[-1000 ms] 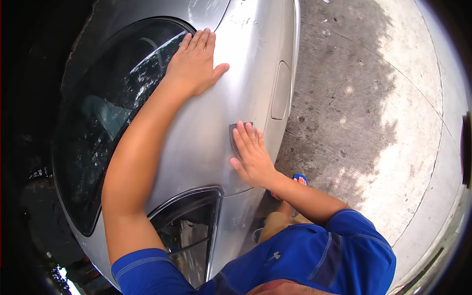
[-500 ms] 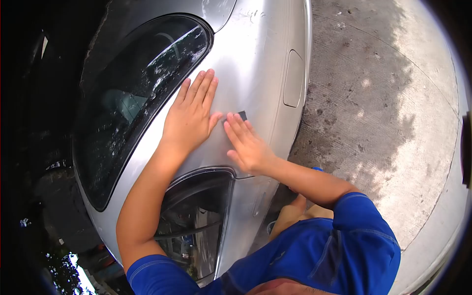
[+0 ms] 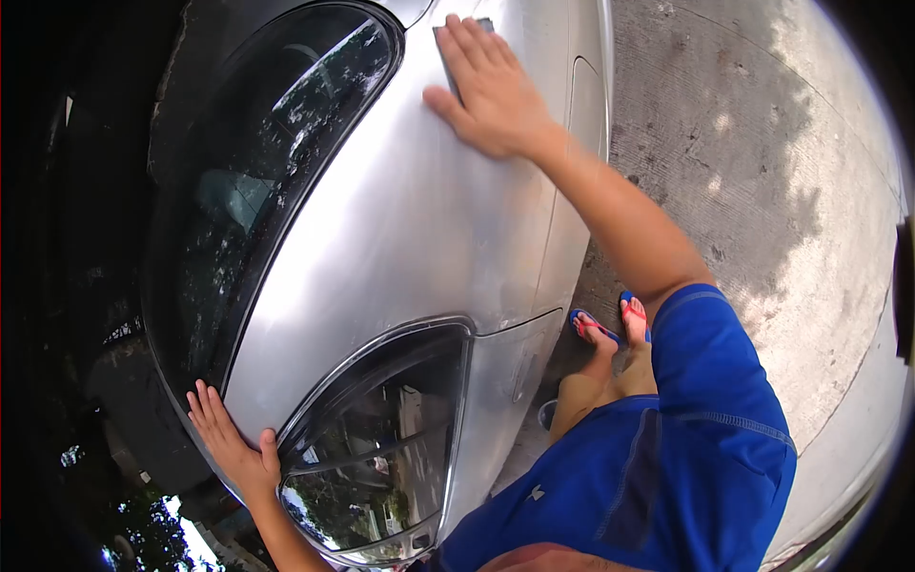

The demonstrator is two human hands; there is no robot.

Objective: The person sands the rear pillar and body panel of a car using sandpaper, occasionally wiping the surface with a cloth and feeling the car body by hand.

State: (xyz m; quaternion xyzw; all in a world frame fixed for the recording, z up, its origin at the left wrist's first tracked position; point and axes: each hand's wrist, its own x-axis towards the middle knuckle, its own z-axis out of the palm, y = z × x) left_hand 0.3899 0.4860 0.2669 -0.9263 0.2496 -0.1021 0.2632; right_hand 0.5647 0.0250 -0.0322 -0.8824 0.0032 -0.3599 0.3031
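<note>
Left hand's just lying flat and loose on the car, between the rear window and side window. Further right, the right hand's spread flat over a dark pad, fingers straight, pad against the silver panel.

A person's right hand lies flat over a dark sheet on a silver car; the left hand rests between rear window and side window; sandalled feet stand on concrete alongside.
</note>
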